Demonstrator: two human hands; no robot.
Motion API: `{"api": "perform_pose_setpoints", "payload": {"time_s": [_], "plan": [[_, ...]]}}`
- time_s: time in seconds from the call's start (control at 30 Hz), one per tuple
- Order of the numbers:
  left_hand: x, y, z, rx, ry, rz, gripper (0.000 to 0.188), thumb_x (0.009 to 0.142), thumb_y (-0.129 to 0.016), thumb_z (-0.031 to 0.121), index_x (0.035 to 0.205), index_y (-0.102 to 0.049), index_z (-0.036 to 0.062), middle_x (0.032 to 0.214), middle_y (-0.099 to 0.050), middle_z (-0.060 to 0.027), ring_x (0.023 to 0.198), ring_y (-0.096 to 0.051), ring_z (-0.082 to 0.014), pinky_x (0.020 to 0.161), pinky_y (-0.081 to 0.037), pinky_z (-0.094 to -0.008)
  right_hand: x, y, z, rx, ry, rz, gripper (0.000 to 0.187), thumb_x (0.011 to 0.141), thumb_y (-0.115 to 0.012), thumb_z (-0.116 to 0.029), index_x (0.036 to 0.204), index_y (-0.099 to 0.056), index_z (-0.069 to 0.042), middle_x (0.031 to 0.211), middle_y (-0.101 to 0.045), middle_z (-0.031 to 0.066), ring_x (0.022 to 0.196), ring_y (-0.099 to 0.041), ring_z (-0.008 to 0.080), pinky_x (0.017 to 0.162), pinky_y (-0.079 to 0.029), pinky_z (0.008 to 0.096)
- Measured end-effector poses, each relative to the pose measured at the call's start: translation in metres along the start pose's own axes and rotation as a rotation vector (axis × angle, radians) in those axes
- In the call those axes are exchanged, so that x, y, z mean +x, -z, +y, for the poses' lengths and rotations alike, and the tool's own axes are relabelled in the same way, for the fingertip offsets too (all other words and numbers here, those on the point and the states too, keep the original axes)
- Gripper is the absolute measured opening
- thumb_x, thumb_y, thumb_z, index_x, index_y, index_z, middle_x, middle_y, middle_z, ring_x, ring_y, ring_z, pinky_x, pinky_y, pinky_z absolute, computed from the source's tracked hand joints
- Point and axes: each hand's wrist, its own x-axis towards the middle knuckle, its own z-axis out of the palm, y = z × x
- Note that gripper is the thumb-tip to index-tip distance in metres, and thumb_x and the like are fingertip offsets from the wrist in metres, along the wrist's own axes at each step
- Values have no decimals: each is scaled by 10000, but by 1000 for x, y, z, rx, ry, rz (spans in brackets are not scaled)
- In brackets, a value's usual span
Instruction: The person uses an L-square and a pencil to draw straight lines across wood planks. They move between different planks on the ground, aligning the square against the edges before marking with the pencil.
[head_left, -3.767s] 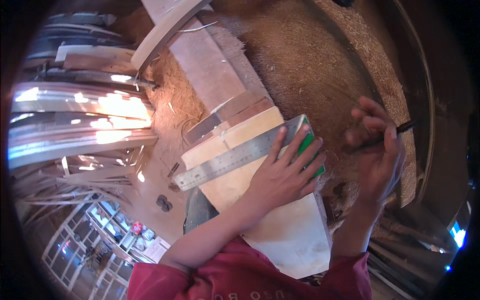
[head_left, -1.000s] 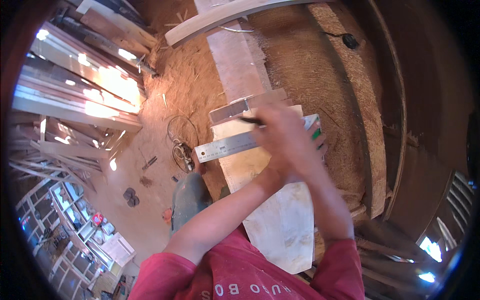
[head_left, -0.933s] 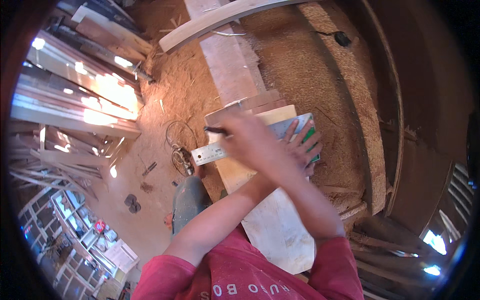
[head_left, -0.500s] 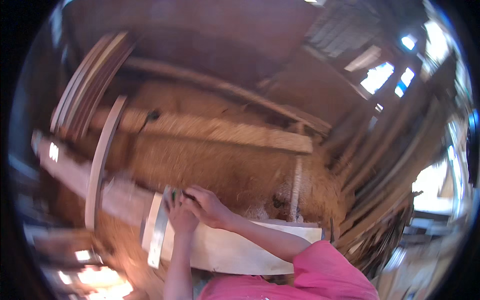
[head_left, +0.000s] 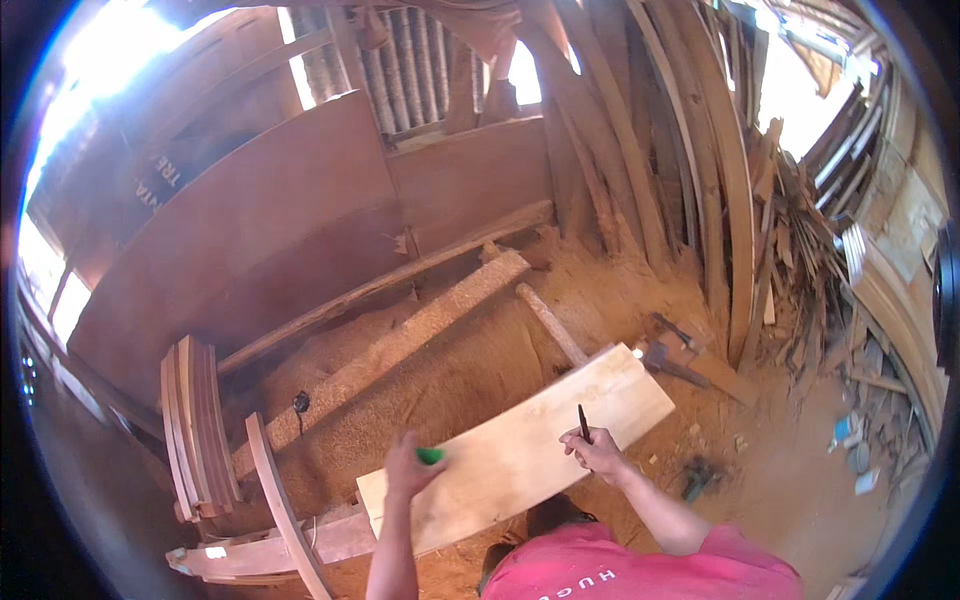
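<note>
A pale, planed wooden board [head_left: 510,455] lies slantwise in front of me. Over its left end is my left hand [head_left: 408,470], curled round a small green tape measure [head_left: 430,456]; no blade shows out of it. My right hand [head_left: 597,452], above the right half of the board, pinches a dark pencil [head_left: 584,424] that points up and away from the wood. Under the board's left end runs a long reddish plank [head_left: 340,540], and a curved wooden strip [head_left: 275,490] crosses over it.
Several boards [head_left: 195,420] stand stacked at the left. A sawdust-covered beam [head_left: 400,350] lies beyond the board. Dark metal tools [head_left: 668,362] rest past its right end. Long planks [head_left: 720,180] lean at the back right beside heaped offcuts [head_left: 800,240].
Both hands were together at the board's left end, where a pale strip lay across it. Now the strip is gone, the right hand has moved right with the pencil, and the view has swung.
</note>
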Motion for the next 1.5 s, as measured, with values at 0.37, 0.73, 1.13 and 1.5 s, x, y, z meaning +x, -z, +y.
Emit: {"api": "perform_pose_setpoints", "payload": {"time_s": [0.37,0.73,1.13,1.5], "plan": [[-61,-78,234,-443,-613,-420,1151,663,-876,601,1564,-324,145,1599,-342,-208,1388,-470,-420,1111,-415,-540,-120,76,60,581,-385,-130,416,997,-640,-367,1176,-616,8,837,-655,53,625,-616,139,445,-414,239],[56,-141,84,121,4,-87,754,873,-606,698,1308,-631,82,1383,-603,-128,1340,-513,-318,1118,-343,-581,-216,323,36,218,-592,139,512,959,-698,-270,1366,-521,-15,862,-580,59,607,-517,131,426,-362,238],[41,-138,87,68,28,-120,736,865,-602,709,1288,-655,109,1477,-541,-111,1415,-444,-336,1081,-368,-504,-88,321,121,-260,-1104,315,269,929,-738,-354,929,-566,-146,714,-559,-2,472,-485,108,363,-266,267],[34,-54,108,60,-53,-293,716,767,-670,763,1070,-650,114,954,-719,-114,962,-683,-325,900,-496,-496,-82,299,120,-426,-1164,275,252,900,-753,-347,931,-643,-122,679,-619,22,449,-501,114,379,-294,285]]}}
